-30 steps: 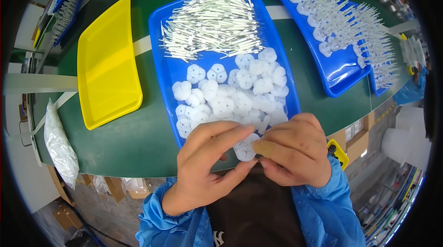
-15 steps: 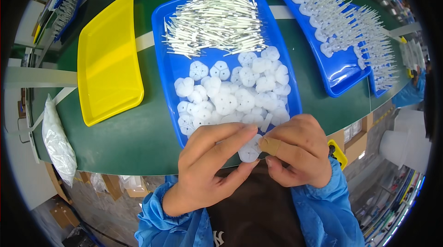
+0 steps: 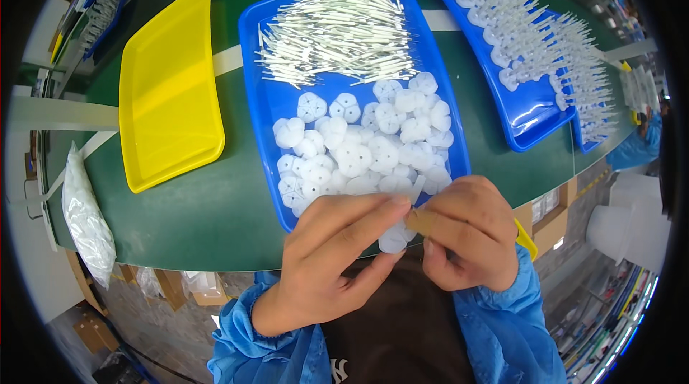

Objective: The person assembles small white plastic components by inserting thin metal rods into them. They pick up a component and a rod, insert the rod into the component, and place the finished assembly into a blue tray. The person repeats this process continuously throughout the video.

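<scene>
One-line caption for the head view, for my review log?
Both hands, left hand and right hand, pinch a white plastic disc over the blue tray.

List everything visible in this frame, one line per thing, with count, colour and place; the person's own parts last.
belt: one, green, running under everything
yellow tray: one, on the belt, left
middle tray: one, blue, centre
sticks: a pile, white, far half of the middle tray
discs: a heap, white, lobed, near half of the middle tray
right tray: one, blue, right, with a second partly hidden behind it
pins: many, white, on the right tray
bag: one, clear, white contents, left edge
sleeves: two, blue, lower edge
left hand: fingertips pinching a disc
right hand: pinching at the same spot
</scene>
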Demonstrator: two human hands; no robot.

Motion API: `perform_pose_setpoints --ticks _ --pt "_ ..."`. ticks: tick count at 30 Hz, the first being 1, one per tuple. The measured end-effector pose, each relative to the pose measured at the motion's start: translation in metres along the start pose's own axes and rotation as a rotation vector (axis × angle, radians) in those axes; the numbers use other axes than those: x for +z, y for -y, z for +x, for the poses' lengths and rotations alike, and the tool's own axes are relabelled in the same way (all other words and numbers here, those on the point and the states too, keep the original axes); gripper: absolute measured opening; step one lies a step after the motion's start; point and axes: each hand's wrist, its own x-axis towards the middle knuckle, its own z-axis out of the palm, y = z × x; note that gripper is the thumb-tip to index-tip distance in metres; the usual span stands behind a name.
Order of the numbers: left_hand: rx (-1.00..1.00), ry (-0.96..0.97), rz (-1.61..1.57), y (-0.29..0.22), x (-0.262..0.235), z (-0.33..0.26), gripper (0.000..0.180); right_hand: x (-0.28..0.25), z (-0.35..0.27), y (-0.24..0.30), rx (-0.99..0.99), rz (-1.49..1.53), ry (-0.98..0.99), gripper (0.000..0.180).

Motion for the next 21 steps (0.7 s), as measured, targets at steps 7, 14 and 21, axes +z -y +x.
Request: perform_pose_setpoints --ticks 7,14,21 --pt "0.007 -0.023 -0.17 0.009 -0.003 -0.006 0.05 -0.015 0.027 -0.022 -0.013 -0.33 0.037 0.034" --pt "-0.088 0.027 -0.184 0.006 -0.007 -0.006 0.033 0.016 0.1 -0.075 -0.278 -0.589 0.189 0.008" --pt "-0.129 -0.05 -0.216 0.009 -0.011 -0.013 0.059 0.056 0.121 -0.104 -0.374 -0.674 0.297 0.004"
